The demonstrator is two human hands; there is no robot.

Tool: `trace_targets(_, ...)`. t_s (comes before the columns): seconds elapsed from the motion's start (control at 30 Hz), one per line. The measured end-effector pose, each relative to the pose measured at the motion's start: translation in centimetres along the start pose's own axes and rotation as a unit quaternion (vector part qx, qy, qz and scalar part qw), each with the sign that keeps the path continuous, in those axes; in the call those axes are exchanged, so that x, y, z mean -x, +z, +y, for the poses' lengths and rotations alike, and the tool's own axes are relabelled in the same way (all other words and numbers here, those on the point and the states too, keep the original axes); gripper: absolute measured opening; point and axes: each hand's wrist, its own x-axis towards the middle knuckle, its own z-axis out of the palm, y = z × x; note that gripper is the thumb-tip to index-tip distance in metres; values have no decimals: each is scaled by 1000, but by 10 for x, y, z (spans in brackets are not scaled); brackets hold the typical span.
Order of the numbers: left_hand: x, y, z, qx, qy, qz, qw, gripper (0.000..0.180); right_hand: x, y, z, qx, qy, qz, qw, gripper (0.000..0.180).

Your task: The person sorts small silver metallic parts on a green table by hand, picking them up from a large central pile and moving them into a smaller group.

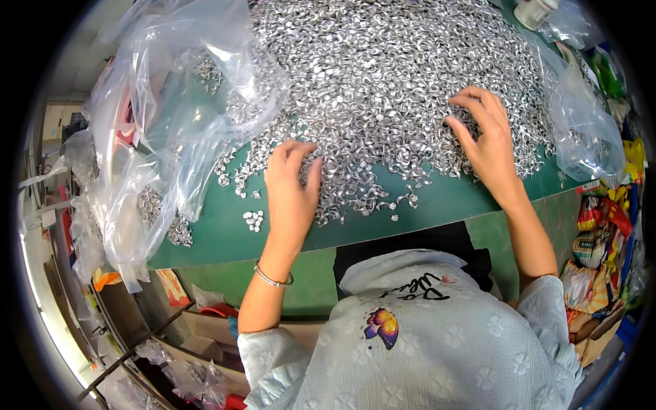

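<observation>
Metal pieces [389, 89] sprawl toward the near edge of the surface [444, 205]; left hand [290, 188] and right hand [490, 145] curve among them, half-open, gripping nothing visible.

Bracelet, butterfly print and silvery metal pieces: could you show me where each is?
Bracelet [269, 281]: head view, on the band's near side.
Butterfly print [387, 329]: head view, on its wings.
Silvery metal pieces [383, 82]: head view, mid-pile.

Curled fingers [280, 156], heaped silver pieces [383, 82], green table [444, 203]
</observation>
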Motion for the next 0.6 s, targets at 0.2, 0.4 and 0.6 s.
trace_targets(0.2,16,-5,10,31,5,47,998,31,1,14,-44,-93,-74,-87,989,15)
trace_targets(0.4,14,1,18,28,49,-42,998,35,17,31,-72,-70,-145,-260,952,17)
trace_targets(0.6,13,-4,-4,142,-57,46,987,19,12,27,-57,5,-126,-186,974,16)
